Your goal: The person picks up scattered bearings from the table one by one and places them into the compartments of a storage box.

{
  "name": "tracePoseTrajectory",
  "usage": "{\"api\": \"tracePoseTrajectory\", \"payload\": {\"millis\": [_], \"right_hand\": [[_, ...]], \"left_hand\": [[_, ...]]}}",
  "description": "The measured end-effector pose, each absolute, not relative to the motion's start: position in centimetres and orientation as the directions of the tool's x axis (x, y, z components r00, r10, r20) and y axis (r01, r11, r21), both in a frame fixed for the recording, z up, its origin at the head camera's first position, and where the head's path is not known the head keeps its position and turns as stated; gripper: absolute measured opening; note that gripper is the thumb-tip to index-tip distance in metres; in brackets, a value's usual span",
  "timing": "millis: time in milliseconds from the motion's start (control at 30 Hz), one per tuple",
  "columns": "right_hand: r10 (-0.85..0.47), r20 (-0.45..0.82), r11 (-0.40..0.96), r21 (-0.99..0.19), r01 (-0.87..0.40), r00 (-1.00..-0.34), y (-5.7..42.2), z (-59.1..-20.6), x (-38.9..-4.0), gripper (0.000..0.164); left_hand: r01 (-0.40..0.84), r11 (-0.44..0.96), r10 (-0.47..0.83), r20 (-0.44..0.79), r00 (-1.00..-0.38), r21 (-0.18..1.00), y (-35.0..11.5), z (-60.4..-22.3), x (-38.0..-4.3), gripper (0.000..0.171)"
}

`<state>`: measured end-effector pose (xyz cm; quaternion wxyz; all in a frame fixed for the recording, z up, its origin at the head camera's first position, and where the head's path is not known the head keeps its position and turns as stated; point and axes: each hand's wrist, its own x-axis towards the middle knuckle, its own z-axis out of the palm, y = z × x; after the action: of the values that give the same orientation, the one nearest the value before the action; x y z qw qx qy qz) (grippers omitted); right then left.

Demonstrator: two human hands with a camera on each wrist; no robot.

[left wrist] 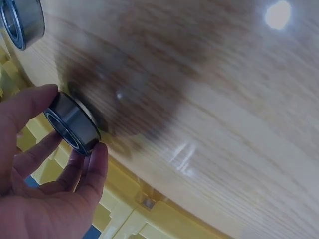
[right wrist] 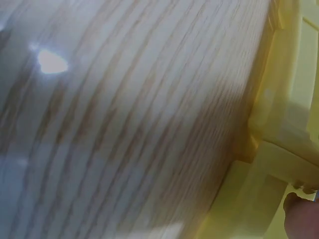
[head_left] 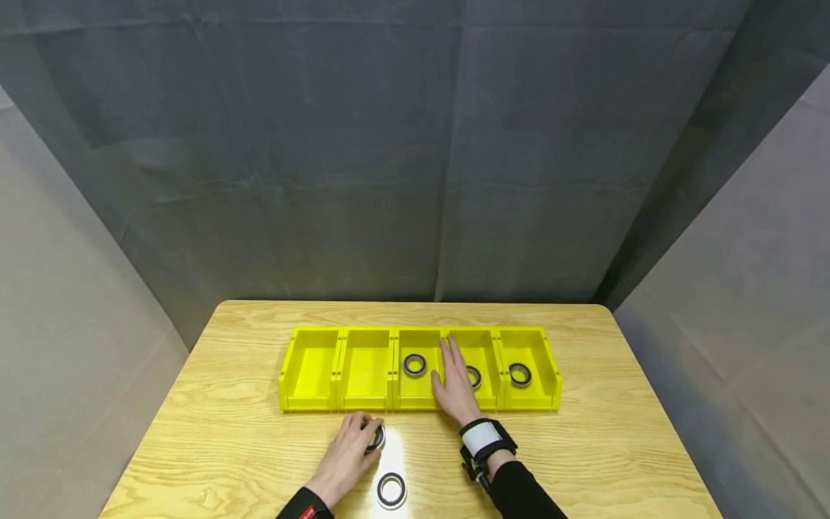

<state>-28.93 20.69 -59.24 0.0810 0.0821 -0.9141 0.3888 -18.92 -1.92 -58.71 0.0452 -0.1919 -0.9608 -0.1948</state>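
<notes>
My left hand (head_left: 346, 455) pinches a ball bearing (left wrist: 82, 127) by its rim between thumb and fingers. It is held tilted just above the table, in front of the yellow bins. Nearer me, a second ball bearing (head_left: 381, 491) lies flat on the wood. My right hand (head_left: 457, 389) reaches over the divider between the third and fourth bins, fingers extended. One bearing (head_left: 407, 366) lies in the third bin; another (head_left: 477, 378), partly covered by that hand, is in the fourth. The fifth bin holds one bearing (head_left: 512, 375). Only a fingertip (right wrist: 300, 219) appears in the right wrist view.
A row of several joined yellow bins (head_left: 392, 404) stands across the wooden table (head_left: 246, 432). The two leftmost bins show bare floors. A dark grey curtain (head_left: 324, 180) hangs behind, with pale panels (head_left: 746, 324) on both sides.
</notes>
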Motion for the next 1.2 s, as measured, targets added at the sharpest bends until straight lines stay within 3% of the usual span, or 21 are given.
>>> {"api": "tracePoseTrajectory", "payload": {"millis": [700,1200], "right_hand": [[-0.106,0.151,0.703,-0.687,-0.182,-0.983,21.4,-59.6,-28.6,0.067],[-0.128,0.122,0.725,-0.665,-0.177,-0.984,21.7,-59.6,-28.9,0.069]], "left_hand": [[0.323,0.833,0.289,0.146,-0.946,0.449,-1.8,-57.6,-20.4,0.047],[0.362,0.832,0.290,0.228,-0.930,0.420,-1.4,-56.0,-22.3,0.046]]}}
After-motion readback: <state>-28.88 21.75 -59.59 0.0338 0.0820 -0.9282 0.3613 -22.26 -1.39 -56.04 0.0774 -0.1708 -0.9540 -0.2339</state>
